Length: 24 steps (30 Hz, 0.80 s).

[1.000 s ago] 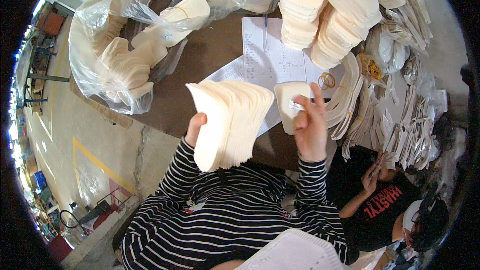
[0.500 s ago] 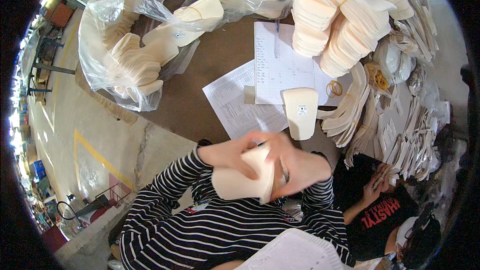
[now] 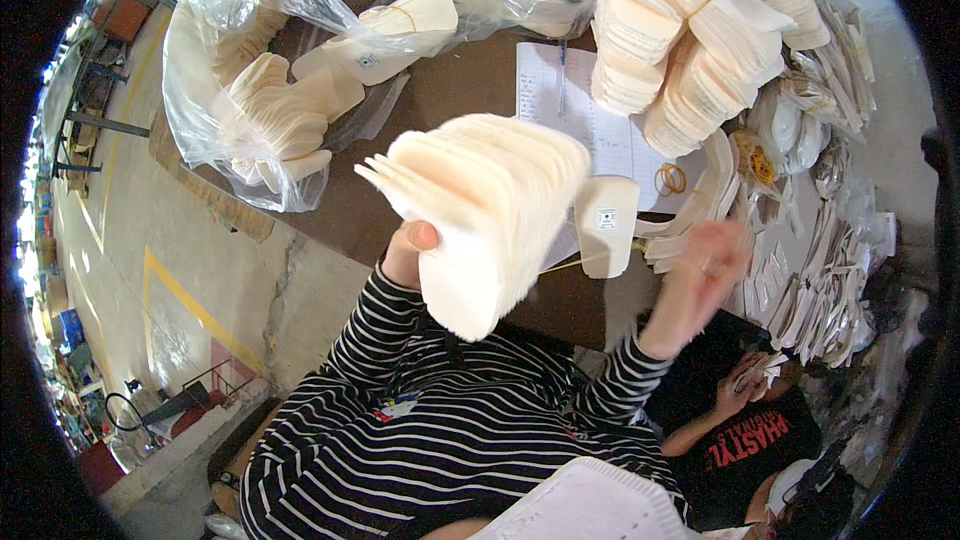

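My left hand [image 3: 412, 245] is closed around the lower left side of a thick stack of cream foam pads [image 3: 490, 190], its thumb on the front; most of its fingers are hidden behind. The pads are tongue-shaped, and their edges fan out. Off to the right, my right hand [image 3: 705, 275] is apart from the stack and smeared by motion, so its fingers cannot be made out. A thin yellow strand, perhaps a rubber band [image 3: 580, 262], runs between the stack and that hand. A single pad with a small label [image 3: 606, 225] lies on the table just beyond.
An open notebook [image 3: 540, 75] with a pen lies behind the stack. Rubber bands [image 3: 670, 179] rest beside it. Banded pad bundles [image 3: 710, 40] fill the back right, and a plastic bag of pads [image 3: 200, 120] the left. A co-worker's hand [image 3: 745, 380] is at lower right.
Both hands were together at the pads close to my chest. Now the stack is raised and farther forward in my left hand, while my right hand has swung away to the right.
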Tool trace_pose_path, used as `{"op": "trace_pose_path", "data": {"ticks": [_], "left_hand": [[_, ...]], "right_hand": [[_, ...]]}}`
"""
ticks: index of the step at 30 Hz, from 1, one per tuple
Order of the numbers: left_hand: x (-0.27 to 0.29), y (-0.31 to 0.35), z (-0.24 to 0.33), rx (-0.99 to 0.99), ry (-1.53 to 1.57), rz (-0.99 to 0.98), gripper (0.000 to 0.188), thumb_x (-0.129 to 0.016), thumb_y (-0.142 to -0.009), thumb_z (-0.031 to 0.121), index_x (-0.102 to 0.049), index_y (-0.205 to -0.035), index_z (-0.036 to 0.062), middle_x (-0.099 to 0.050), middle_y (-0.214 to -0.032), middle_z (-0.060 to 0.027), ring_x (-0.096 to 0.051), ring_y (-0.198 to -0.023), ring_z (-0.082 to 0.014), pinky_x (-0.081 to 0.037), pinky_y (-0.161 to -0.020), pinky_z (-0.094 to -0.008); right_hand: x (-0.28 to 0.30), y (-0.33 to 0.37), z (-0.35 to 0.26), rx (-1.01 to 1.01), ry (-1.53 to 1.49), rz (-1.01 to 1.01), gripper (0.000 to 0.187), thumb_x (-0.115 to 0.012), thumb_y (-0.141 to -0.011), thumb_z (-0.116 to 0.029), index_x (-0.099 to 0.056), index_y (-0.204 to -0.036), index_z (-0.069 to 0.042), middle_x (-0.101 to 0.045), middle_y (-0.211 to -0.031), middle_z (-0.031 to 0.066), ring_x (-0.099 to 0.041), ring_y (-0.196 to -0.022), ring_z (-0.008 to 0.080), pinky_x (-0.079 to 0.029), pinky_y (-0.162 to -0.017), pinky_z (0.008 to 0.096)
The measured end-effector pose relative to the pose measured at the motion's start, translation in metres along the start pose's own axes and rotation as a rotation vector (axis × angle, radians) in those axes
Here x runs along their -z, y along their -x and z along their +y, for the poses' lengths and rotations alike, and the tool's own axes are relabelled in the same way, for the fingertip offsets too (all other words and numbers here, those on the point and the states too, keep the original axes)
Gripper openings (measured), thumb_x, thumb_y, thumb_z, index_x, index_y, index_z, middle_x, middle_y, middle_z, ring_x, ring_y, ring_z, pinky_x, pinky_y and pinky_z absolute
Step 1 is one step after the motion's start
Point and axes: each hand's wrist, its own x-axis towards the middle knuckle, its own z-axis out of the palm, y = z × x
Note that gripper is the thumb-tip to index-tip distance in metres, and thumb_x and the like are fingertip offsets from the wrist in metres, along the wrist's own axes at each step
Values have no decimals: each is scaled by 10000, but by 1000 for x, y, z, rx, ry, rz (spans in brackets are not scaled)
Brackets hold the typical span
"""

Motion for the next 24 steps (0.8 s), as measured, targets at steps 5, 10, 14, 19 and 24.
{"op": "trace_pose_path", "data": {"ticks": [5, 10, 14, 19, 24], "left_hand": [[6, -2, -27, 75, 117, 41, 980, -738, -778, 625, -398, -1459, 9, -554, -1395, -159, -565, -1246, -288, -469, -1059, -435], [3, 12, -14, 315, 157, -14, 950, -706, -836, 597, -355, -1485, -1, -534, -1414, -167, -551, -1259, -293, -458, -1066, -426], [3, 24, 12, 593, -327, -137, 766, -696, -898, 457, -436, -1410, -49, -589, -1284, -178, -582, -1175, -232, -475, -1007, -357], [-6, 12, 19, 954, -1024, -454, 626, -716, -893, 454, -594, -1282, -22, -673, -1133, -118, -636, -1062, -210, -511, -908, -326], [31, 21, -3, 724, -1203, -333, 564, -696, -912, 414, -599, -1254, -23, -692, -1105, -124, -679, -979, -223, -534, -866, -326]], "right_hand": [[108, -13, 4, 194, 1513, 202, 514, -562, -1009, -248, -394, -1453, -51, -469, -1460, 156, -420, -1383, 286, -323, -1183, 469], [111, 10, 30, -336, 1687, 137, 1008, -772, -794, -528, -253, -1526, -69, -387, -1486, 127, -363, -1412, 271, -310, -1149, 400], [96, 0, 11, -609, 1675, 47, 1022, -796, -730, -529, -317, -1489, -42, -442, -1435, 135, -403, -1378, 265, -303, -1152, 380], [64, -8, 39, -1215, 2355, -605, 906, -885, -650, -441, -495, -1366, -46, -553, -1326, 130, -485, -1304, 308, -259, -1175, 482], [52, 5, 54, -1073, 2343, -1340, 546, -752, -845, -312, -578, -1295, -54, -660, -1131, 109, -632, -1103, 281, -227, -1197, 553]]}}
